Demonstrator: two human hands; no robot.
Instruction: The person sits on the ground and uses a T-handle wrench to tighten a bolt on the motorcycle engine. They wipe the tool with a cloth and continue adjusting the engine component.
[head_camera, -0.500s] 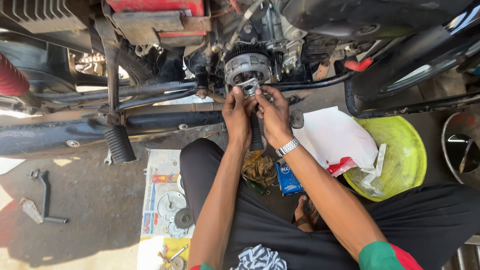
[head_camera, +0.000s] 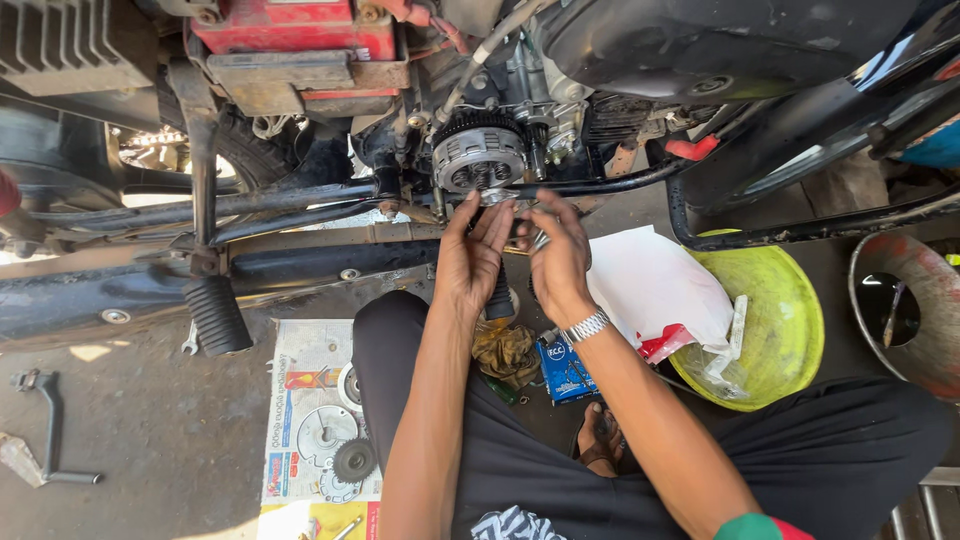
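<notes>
The floor (head_camera: 150, 430) is grey concrete, stained with dark oil marks and dusty. Bright daylight comes in, making strong patches on the left side of the floor and dark shadow under the motorcycle (head_camera: 300, 150), which fills the top. On the ground lies a sheet of newspaper (head_camera: 300, 400) with round metal parts, a bent kick lever (head_camera: 45, 425) at far left, a yellow-green plastic basin (head_camera: 780, 320) on the right, and a rusty round drum (head_camera: 915, 310) at the right edge

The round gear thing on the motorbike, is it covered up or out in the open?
Out in the open. The round gear part has no cover over it; its toothed rim and inner holes show, just above both hands.
</notes>
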